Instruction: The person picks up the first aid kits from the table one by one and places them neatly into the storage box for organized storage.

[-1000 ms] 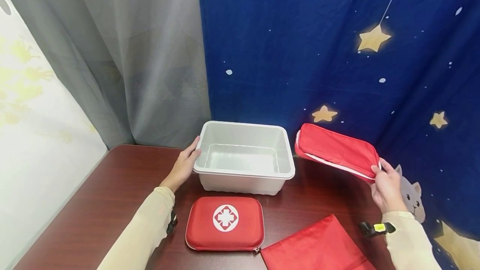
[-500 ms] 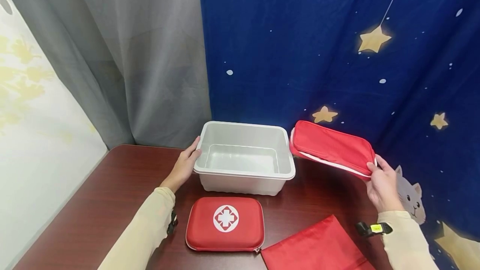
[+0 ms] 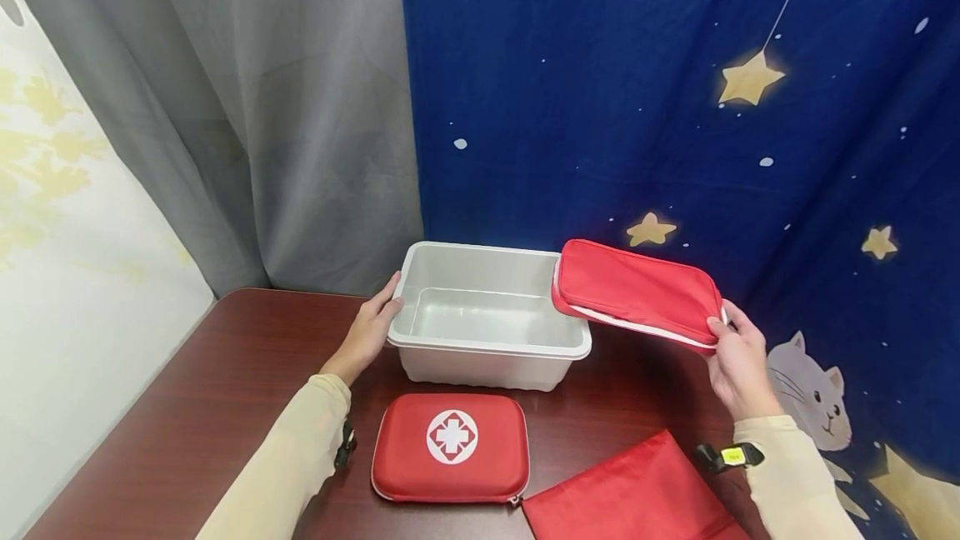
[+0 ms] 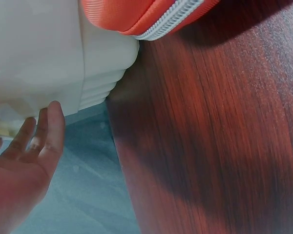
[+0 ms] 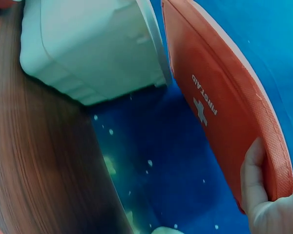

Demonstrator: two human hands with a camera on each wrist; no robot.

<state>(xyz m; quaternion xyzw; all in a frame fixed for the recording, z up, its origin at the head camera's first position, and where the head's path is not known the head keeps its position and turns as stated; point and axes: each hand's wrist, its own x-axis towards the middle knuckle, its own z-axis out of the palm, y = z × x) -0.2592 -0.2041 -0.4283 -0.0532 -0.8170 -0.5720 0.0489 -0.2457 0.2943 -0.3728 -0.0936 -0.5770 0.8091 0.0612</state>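
Note:
My left hand (image 3: 369, 327) holds the left rim of a light grey plastic bin (image 3: 487, 369), thumb at the rim. In the left wrist view its fingers (image 4: 52, 131) lie along the bin's outer wall. My right hand (image 3: 741, 357) grips a flat red first aid pouch (image 3: 641, 286) by its right end. The pouch has a white zip edge and is held up in the air, its left end overlapping the bin's back right rim in the head view. A white cross and "FIRST AID" lettering show on its underside in the right wrist view.
A red hard zip case (image 3: 480, 473) with a white cross badge lies in front of the bin. Beside it to the right is a flat red fabric piece (image 3: 637, 494). Grey and blue star-patterned curtains (image 3: 525, 90) hang behind the dark wooden table (image 3: 210, 373).
My right hand has carried the first aid pouch leftward, from beside the bin to over its right rim. The left hand, bin and zip case have stayed put.

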